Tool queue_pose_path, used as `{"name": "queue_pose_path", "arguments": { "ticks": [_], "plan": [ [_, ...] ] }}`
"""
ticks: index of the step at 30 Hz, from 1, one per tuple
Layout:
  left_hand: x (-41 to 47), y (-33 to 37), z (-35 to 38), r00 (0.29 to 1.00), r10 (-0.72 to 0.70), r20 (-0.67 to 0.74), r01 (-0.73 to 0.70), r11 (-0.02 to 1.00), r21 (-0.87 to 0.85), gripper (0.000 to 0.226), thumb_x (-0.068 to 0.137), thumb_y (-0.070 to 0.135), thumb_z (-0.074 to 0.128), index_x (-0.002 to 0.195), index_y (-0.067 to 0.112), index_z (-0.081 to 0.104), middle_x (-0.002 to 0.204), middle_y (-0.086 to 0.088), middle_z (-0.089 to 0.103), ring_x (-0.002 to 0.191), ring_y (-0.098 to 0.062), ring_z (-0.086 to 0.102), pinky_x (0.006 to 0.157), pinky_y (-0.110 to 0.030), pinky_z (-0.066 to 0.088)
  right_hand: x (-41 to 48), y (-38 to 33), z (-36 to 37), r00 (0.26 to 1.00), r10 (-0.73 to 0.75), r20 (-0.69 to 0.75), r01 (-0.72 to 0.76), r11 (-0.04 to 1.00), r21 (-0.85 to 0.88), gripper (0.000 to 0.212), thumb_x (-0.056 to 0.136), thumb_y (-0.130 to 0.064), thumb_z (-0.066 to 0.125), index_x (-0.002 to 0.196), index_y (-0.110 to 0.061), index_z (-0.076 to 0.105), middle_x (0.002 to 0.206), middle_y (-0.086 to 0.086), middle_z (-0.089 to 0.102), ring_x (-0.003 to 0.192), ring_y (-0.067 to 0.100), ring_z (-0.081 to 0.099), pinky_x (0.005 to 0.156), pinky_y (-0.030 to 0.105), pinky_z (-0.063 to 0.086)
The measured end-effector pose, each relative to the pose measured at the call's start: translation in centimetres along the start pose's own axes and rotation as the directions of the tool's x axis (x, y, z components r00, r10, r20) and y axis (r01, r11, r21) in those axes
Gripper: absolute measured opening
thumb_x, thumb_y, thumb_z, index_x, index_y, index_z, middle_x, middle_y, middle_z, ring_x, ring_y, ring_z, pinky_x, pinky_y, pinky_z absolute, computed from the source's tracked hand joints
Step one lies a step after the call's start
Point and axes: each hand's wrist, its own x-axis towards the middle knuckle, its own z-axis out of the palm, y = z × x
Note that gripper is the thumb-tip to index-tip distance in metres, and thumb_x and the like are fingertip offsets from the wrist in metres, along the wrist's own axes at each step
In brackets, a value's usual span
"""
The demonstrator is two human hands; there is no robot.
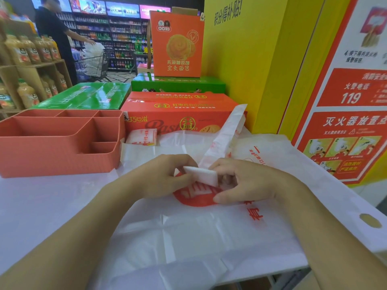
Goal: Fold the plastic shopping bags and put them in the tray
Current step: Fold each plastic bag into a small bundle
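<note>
Your left hand (165, 177) and right hand (248, 182) meet over the middle of the table (41, 206), and both are closed on the same thing: the near end of a bag strip (225, 137), a white shopping bag already narrowed into a long band. Your left fingertips pinch the left edge of the small folded flap at that end, and your right fingers curl against its right edge, with the right thumb stretched out low beneath it. From the grip the strip runs up and away to the right, its far end leaning against the orange box (180, 110) behind.

Directly under your hands lie the flat bags (188, 231), spread wide and showing red print; they reach towards you and off to the right of the grip.

To the left of the grip and a little further from you stands the tray (52, 162), a salmon-coloured box with several compartments. Between the tray and the strip, just beside the tray's right wall, rests a folded bag (142, 137), a small square packet.

A poster (343, 130) covers the wall on the far right.
</note>
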Motion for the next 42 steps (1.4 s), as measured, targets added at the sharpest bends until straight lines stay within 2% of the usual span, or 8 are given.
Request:
{"name": "queue_pose_path", "arguments": {
  "ticks": [5, 11, 18, 24, 28, 33, 38, 42],
  "plan": [
    [0.2, 0.1, 0.1, 0.998, 0.004, -0.062, -0.008, 0.997, -0.072, 0.009, 0.093, 0.047, 0.063, 0.095, 0.038, 0.065, 0.085, 0.017, 0.068, 0.067, -0.002, 0.062, 0.064, -0.019, 0.045, 0.2, 0.1, 0.4, 0.993, -0.002, -0.117, 0.006, 0.999, 0.037, 0.02, 0.091, -0.037, 0.074, 0.105, -0.023, 0.074, 0.102, -0.009, 0.066, 0.086, 0.008, 0.061, 0.083, 0.033, 0.052],
    [0.4, -0.5, 0.8, 0.999, -0.032, -0.013, 0.031, 0.998, -0.051, 0.017, 0.088, 0.045, 0.072, 0.1, 0.037, 0.063, 0.088, 0.013, 0.071, 0.079, -0.003, 0.067, 0.079, -0.033, 0.056, 0.2, 0.3, -0.1, 0.991, 0.06, -0.121, -0.046, 0.992, 0.116, 0.021, 0.091, -0.035, 0.075, 0.107, -0.022, 0.077, 0.097, -0.002, 0.075, 0.09, 0.016, 0.07, 0.088, 0.043, 0.056],
    [0.6, -0.3, 0.7, 0.999, -0.024, -0.032, 0.022, 0.998, -0.06, 0.015, 0.093, 0.036, 0.068, 0.099, 0.035, 0.055, 0.09, 0.017, 0.072, 0.076, 0.001, 0.066, 0.068, -0.023, 0.05, 0.1, -1.4, 0.1, 0.928, 0.112, -0.356, 0.025, 0.933, 0.359, 0.045, 0.094, -0.062, 0.046, 0.109, -0.029, 0.072, 0.1, -0.011, 0.073, 0.092, -0.002, 0.065, 0.088, 0.024, 0.05],
    [0.7, 0.2, 1.1, 0.996, -0.04, -0.074, 0.033, 0.995, -0.095, 0.017, 0.1, 0.038, 0.056, 0.107, 0.027, 0.045, 0.085, 0.007, 0.072, 0.072, -0.01, 0.067, 0.073, -0.041, 0.055, 0.7, -0.8, 0.3, 0.929, 0.169, -0.33, -0.102, 0.972, 0.209, 0.044, 0.101, -0.053, 0.049, 0.075, -0.021, 0.064, 0.073, -0.011, 0.068, 0.07, 0.001, 0.059, 0.075, 0.028, 0.046],
    [0.7, 0.4, 1.4, 0.999, -0.011, -0.049, 0.008, 0.998, -0.061, 0.019, 0.102, 0.036, 0.051, 0.117, 0.027, 0.044, 0.089, -0.002, 0.071, 0.078, -0.017, 0.066, 0.077, -0.047, 0.052, 0.9, -0.3, 0.3, 0.913, 0.16, -0.376, -0.085, 0.974, 0.208, 0.041, 0.101, -0.055, 0.049, 0.082, -0.022, 0.065, 0.078, -0.007, 0.068, 0.074, 0.006, 0.062, 0.076, 0.029, 0.05],
    [0.7, 0.5, 1.5, 0.999, 0.013, -0.038, -0.014, 0.999, -0.035, 0.028, 0.104, 0.033, 0.049, 0.132, 0.032, 0.046, 0.083, 0.004, 0.066, 0.073, -0.006, 0.061, 0.072, -0.031, 0.05, 0.9, -0.1, 0.4, 0.929, 0.194, -0.316, -0.158, 0.978, 0.136, 0.061, 0.099, -0.071, 0.03, 0.113, -0.027, 0.07, 0.108, -0.006, 0.073, 0.104, 0.007, 0.065, 0.098, 0.03, 0.049],
    [1.0, 0.7, 1.8, 0.998, -0.041, -0.041, 0.041, 0.999, -0.008, 0.048, 0.104, 0.034, 0.048, 0.15, 0.027, 0.037, 0.079, 0.011, 0.06, 0.07, 0.006, 0.056, 0.064, -0.011, 0.041, 0.7, -0.1, 0.2, 0.92, 0.187, -0.344, -0.159, 0.981, 0.109, 0.053, 0.101, -0.056, 0.047, 0.078, -0.01, 0.059, 0.073, -0.002, 0.062, 0.068, 0.012, 0.055, 0.07, 0.036, 0.046],
    [1.2, 0.6, 2.0, 0.992, -0.102, -0.079, 0.102, 0.995, -0.005, 0.041, 0.1, 0.041, 0.056, 0.137, 0.031, 0.046, 0.087, 0.013, 0.065, 0.075, 0.004, 0.06, 0.063, -0.013, 0.043, 0.9, 0.2, 0.1, 0.916, 0.186, -0.355, -0.173, 0.983, 0.067, 0.042, 0.099, -0.047, 0.057, 0.081, -0.009, 0.064, 0.083, 0.013, 0.065, 0.069, 0.014, 0.054, 0.067, 0.037, 0.044]
  ]
}}
